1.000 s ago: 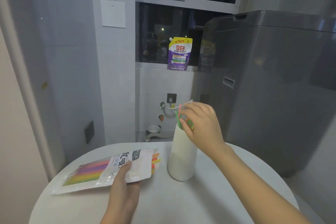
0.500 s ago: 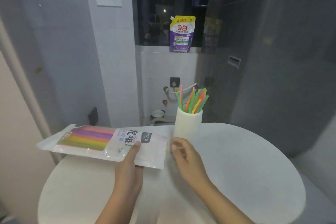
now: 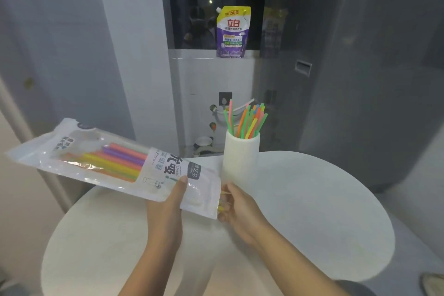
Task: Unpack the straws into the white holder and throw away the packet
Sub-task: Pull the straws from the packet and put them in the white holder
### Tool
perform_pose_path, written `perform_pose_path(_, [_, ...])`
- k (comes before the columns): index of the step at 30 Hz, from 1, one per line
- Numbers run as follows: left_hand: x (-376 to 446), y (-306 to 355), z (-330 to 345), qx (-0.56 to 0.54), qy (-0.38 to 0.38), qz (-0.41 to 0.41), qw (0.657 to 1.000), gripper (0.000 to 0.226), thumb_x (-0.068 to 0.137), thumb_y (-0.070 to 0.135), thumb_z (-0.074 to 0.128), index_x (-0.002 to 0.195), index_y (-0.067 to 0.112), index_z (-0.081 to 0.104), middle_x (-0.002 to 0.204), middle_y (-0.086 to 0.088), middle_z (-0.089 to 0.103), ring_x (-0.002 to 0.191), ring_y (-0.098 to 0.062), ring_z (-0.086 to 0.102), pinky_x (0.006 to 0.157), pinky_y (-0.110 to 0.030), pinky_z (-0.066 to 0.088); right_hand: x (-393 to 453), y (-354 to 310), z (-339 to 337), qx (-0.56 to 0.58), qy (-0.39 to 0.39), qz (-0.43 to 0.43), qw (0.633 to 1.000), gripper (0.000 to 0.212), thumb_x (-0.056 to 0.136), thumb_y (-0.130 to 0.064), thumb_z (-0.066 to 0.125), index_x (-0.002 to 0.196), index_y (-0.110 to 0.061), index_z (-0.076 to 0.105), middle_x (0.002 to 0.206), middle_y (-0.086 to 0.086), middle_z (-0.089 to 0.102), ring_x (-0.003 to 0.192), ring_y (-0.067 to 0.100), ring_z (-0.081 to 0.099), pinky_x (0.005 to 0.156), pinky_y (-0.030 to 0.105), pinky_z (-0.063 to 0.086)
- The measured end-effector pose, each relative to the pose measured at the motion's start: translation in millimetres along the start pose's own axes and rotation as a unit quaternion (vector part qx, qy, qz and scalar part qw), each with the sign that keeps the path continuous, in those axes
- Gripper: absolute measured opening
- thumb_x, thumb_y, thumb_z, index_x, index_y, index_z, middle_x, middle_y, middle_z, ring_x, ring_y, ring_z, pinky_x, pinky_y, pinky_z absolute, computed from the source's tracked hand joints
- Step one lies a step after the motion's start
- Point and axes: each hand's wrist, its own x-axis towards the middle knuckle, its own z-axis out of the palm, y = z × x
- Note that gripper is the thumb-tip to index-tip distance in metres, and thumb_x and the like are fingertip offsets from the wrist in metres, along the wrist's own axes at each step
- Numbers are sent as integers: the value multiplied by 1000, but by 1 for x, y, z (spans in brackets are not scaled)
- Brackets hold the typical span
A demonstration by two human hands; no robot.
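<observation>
I count: one straw packet [image 3: 113, 163], coloured straws still inside it, number unreadable through the film. One white holder [image 3: 241, 158], its bunch of straws [image 3: 247, 121] too crowded to count. One round white table [image 3: 312, 211]. One purple detergent pouch [image 3: 232, 32]. Two hands.

- A dark window [image 3: 192, 2] sits at top centre, above a white tiled wall [image 3: 211, 79].
- A grey appliance [image 3: 360, 67] fills the right side.
- A round white table [image 3: 312, 211] spans the bottom.
</observation>
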Motion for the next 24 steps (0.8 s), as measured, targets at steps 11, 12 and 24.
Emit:
perform_pose_path(11, [-1,0,2,-102,11,-77,992,36,89,6,59,120,25,61,113,4,72,104,-13,67,72,-26,58,2,0,-4,-53,72,-77,993,35,101,-36,33,98,-10,56,68,3,53,44,9,45,37,19,27])
perform_pose_path(12, [-1,-1,2,-106,12,-80,991,36,88,6,59,119,25,61,112,4,72,104,-13,68,72,-27,58,2,-2,-4,-47,67,-86,993,36,101,-35,33,103,-10,58,69,2,54,46,9,45,38,19,27])
perform_pose_path(24, [-3,-6,5,-176,-10,-134,975,37,75,11,68,108,28,69,117,-2,70,107,-18,67,79,-38,59,6,-5,-12,36,80,-84,993,31,91,-27,57,101,2,61,91,15,63,78,24,56,60,29,42])
